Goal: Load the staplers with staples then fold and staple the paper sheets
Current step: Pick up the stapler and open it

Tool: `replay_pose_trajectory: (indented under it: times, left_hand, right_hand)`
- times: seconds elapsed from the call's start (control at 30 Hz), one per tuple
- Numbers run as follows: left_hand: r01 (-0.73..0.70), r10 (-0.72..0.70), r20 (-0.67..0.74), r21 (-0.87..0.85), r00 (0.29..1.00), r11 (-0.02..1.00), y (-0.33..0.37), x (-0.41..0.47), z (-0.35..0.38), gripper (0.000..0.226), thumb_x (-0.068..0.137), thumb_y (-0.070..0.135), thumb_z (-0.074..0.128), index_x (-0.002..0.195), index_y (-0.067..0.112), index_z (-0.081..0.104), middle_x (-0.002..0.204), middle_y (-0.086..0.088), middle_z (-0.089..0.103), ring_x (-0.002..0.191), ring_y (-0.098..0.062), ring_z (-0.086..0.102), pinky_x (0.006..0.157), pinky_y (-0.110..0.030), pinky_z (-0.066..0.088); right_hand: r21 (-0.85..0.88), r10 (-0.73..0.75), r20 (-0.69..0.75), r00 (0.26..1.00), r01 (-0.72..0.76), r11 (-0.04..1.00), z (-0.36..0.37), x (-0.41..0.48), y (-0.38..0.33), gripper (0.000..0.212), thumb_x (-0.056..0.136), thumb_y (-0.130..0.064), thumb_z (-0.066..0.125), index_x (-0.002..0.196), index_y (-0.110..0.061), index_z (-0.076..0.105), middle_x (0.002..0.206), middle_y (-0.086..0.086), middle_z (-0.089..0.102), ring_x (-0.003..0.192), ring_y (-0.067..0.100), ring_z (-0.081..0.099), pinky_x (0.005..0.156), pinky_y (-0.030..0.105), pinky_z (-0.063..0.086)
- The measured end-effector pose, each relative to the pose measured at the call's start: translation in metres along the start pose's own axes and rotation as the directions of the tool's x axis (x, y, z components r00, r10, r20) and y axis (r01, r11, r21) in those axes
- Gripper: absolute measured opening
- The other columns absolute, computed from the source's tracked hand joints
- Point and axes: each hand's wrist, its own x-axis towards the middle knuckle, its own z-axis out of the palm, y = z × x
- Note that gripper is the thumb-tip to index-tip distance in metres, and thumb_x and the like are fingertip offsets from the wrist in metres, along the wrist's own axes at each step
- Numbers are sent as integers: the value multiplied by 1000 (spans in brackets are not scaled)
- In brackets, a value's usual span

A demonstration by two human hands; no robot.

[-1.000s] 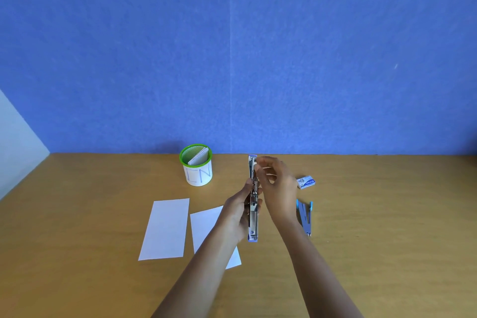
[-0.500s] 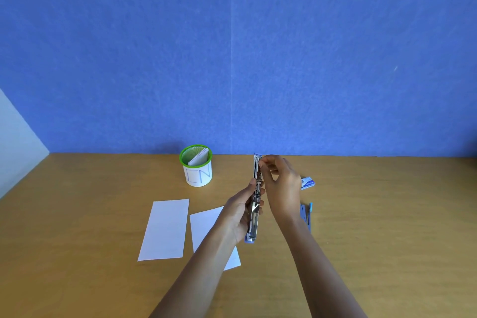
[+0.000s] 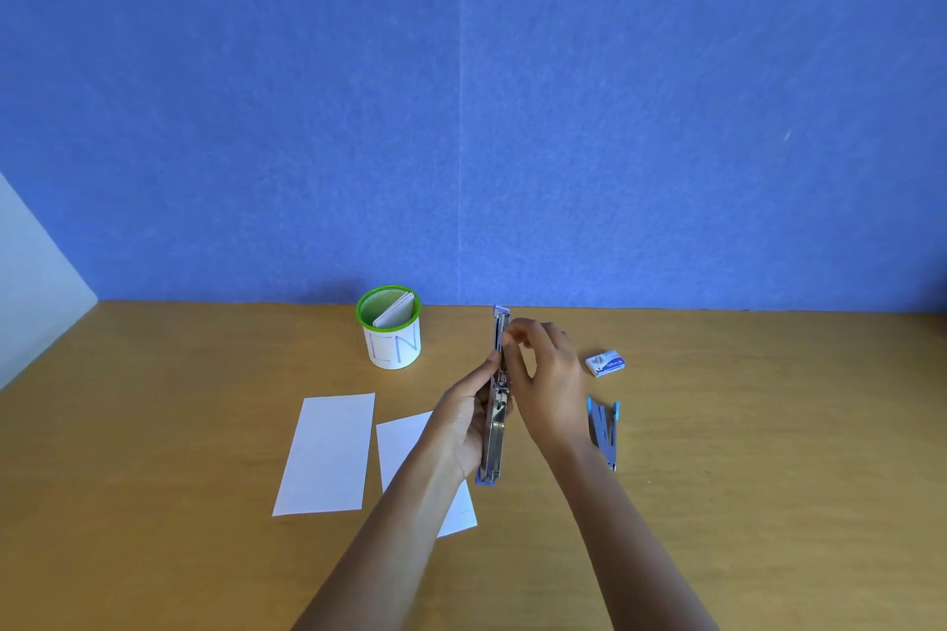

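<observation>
Holding an opened stapler (image 3: 496, 405) above the wooden table (image 3: 768, 477) — left hand (image 3: 464, 418) wrapped around its lower half, fingers closed on the metal body, thumb up along the left edge. Stretched out long and narrow, near end with a blue tip just below the left palm, far end reaching up past both hands toward the blue wall (image 3: 461, 118). Pinching at the upper part of the stapler with the right hand (image 3: 546, 382), fingertips (image 3: 512, 331) closed together against the metal channel; cannot tell whether a strip of staples sits between them — too small to make out.

Lying just right of the right wrist, a second stapler (image 3: 604, 430), blue and grey, flat on the table and apart from the hand. Sitting a little beyond it, right of the right knuckles, a small staple box (image 3: 605, 363), white and blue. Spread out left of the grip, two white paper sheets (image 3: 328, 453), unfolded and flat: one fully clear of the arms, the other partly under the left forearm, its near corner showing below the wrist. Standing beyond the sheets and up-left of the held stapler, a white cup with a green rim (image 3: 390, 334), letters drawn on its side, a folded white piece leaning inside it.
</observation>
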Motion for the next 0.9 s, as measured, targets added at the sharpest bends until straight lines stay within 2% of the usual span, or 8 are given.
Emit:
replay_pose_trajectory:
  times: [0.27,0.43,0.53,0.63,0.73,0.8,0.9]
  left_hand:
    - [18,-18,-3,-30,1000,999,-1,-6,2,16,83,25,65,80,10,68,58,3,60,50,-8,57,49,-18,48]
    - [-8,6,-23,-66,1000,998,4,-5,2,18,85,26,63,79,10,68,56,4,61,47,-6,56,48,-17,49]
    - [-27,26,-20,-40,999,999,7,-8,3,19,87,27,61,77,12,67,54,5,60,45,-5,54,48,-16,48]
    - [-50,50,-5,-31,999,998,7,-9,4,20,87,25,62,76,10,71,57,4,62,47,-5,54,49,-15,49]
    - [-106,106,0,4,994,994,6,-7,5,22,85,22,62,92,3,71,70,-1,65,55,-8,55,57,-16,50]
    - [-166,169,-23,95,985,982,5,-7,7,19,87,20,62,93,3,69,70,-2,63,56,-10,53,57,-16,47]
    - [-297,316,-13,308,949,904,6,-7,9,14,88,17,62,80,12,72,64,2,60,58,-8,50,58,-13,45]
  right_hand:
    - [41,9,6,1000,-10,999,-3,-10,-2,2,88,-16,61,90,-15,62,86,-15,53,81,8,56,70,17,42]
    - [103,19,-11,1000,-18,995,-10,-14,-8,5,86,-17,64,84,-13,60,81,-11,60,78,1,56,69,12,42]
    - [185,89,0,996,-87,979,-12,-17,-11,9,86,-18,65,80,-16,58,76,-9,65,78,3,61,69,15,46]
    - [333,231,27,973,-227,915,-15,-18,-17,10,87,-17,63,79,-18,57,72,-6,66,76,6,64,70,18,48]
    - [480,442,103,891,-434,763,-17,-14,-21,8,89,-15,60,81,-18,59,73,-6,67,71,6,62,69,19,48]
    - [615,578,250,777,-588,525,-17,-9,-20,3,90,-16,59,87,-15,60,72,-3,66,71,12,62,75,25,50]
    - [714,584,506,635,-688,130,-20,-5,-17,7,92,-12,54,94,-7,59,72,4,66,65,17,61,72,26,51]
